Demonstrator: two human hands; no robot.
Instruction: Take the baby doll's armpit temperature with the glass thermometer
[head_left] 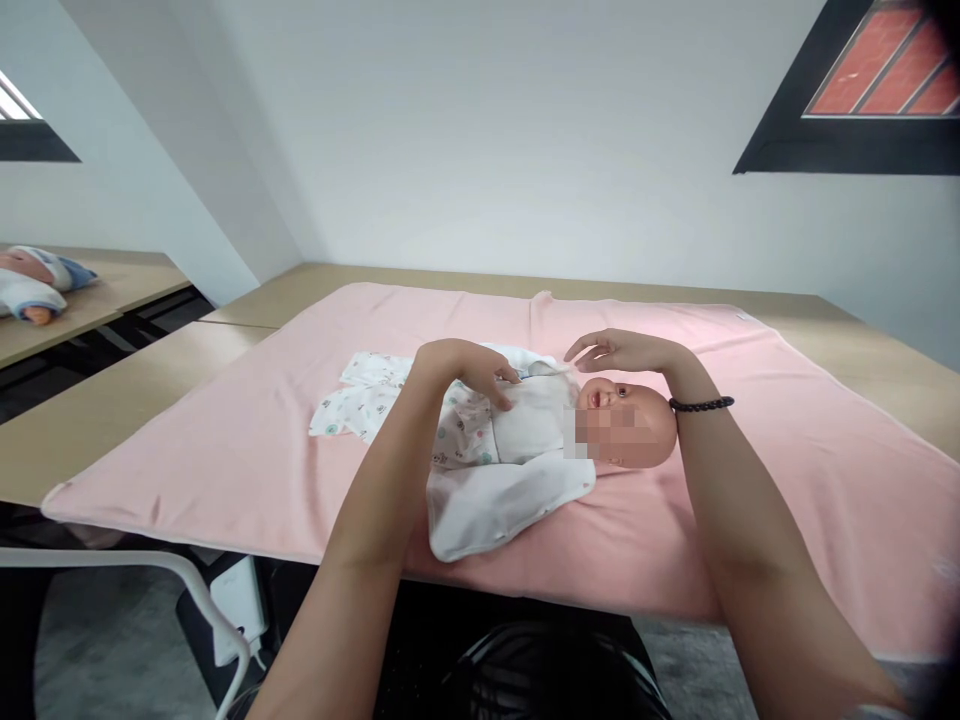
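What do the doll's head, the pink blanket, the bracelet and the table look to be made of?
Doll's head: smooth, faintly glossy plastic or vinyl.
Blanket: soft, matte cloth, perhaps fleece, from its gentle folds.
Bracelet: dark round beads; wood, stone or plastic, I can't tell.
Table: pale, flat wood-like top, possibly laminate.

The wide, soft fabric blanket [262, 420] is pale pink, over a light tan wooden surface [885, 345]. The hard, bald doll head [656, 430] is peach-toned with red lips. The loose cloth baby trousers [469, 430] are white, printed with small multicoloured motifs; the open cloth jacket [487, 505] is plain white. The round-beaded bracelet [701, 405] is black.
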